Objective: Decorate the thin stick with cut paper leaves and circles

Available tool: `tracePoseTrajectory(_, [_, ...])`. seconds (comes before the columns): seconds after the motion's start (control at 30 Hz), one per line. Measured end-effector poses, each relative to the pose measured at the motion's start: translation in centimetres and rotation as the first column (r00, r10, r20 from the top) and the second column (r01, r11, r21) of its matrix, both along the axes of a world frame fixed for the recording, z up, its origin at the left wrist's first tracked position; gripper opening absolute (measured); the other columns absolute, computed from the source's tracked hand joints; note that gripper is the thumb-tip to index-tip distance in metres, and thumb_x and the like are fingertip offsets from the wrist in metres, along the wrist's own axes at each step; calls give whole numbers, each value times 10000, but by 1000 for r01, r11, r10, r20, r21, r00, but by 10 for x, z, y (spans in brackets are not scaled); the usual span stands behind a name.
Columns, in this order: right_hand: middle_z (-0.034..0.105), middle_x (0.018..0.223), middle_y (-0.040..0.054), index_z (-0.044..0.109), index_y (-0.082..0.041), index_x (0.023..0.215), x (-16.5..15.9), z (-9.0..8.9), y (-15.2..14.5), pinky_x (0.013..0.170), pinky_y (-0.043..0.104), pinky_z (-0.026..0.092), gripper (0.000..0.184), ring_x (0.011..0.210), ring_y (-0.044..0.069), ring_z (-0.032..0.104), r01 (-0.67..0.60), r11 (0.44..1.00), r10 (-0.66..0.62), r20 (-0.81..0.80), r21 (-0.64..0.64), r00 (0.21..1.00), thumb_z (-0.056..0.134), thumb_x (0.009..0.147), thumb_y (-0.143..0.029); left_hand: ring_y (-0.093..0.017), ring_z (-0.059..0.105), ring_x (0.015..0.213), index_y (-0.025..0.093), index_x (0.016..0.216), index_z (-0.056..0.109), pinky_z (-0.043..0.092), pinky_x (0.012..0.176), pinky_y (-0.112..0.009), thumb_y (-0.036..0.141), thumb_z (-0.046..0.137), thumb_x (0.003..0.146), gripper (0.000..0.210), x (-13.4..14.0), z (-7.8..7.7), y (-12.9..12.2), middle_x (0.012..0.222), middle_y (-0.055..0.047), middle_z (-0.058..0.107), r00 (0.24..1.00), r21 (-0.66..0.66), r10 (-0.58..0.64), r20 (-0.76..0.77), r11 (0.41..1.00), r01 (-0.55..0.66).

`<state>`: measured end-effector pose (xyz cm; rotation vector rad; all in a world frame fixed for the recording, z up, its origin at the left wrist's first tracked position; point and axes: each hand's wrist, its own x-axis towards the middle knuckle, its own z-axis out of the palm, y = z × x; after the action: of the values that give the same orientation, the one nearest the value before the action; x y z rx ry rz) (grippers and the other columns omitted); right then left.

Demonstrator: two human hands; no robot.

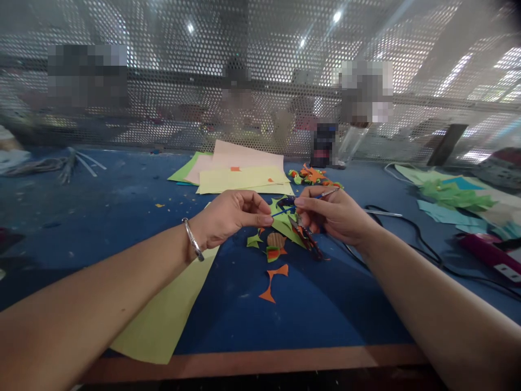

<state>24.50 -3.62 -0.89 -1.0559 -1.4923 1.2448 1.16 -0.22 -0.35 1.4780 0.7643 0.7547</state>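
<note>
My left hand [240, 214] is closed in a pinch at one end of a thin blue stick [284, 211]. The stick slants up to the right into my right hand [329, 212], whose thumb and fingers are closed around it; its reddish, silvery far end shows past the knuckles. Under the right hand lies a dark tool that looks like scissors [303, 231], partly hidden. Green paper [291, 231] lies beneath it. Nearer me are a round brown corrugated disc [276, 240], a green-and-orange paper piece [272, 253] and an orange paper scrap [269, 285].
Coloured paper sheets [244, 179] and a pile of cut pieces [311, 175] lie behind my hands. A yellow-green sheet [171, 315] lies under my left forearm. To the right are a black cable [423, 244] and a magenta device [484, 252]. A perforated metal screen [163, 81] stands behind the blue table.
</note>
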Motion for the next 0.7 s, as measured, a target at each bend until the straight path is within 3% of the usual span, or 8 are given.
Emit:
tracePoseTrajectory(0.23, [627, 553, -16, 604, -183, 685, 1, -1, 2, 368, 185, 401, 294, 410, 85, 529, 18, 1000, -18, -6, 18, 1000, 759, 805, -401, -152, 680, 831, 159, 819, 718, 514, 819, -308, 267, 819, 736, 170, -1, -1, 2, 839, -53, 730, 998, -88, -38, 49, 995, 42])
tracePoseTrajectory(0.7, [620, 539, -4, 619, -180, 689, -2, -2, 1, 362, 195, 392, 297, 410, 94, 532, 59, 996, -61, 27, 65, 998, 739, 816, -421, -128, 654, 751, 149, 805, 697, 493, 709, -255, 204, 788, 733, 128, 2, -2, 0, 781, -30, 702, 999, -58, 34, 26, 998, -33])
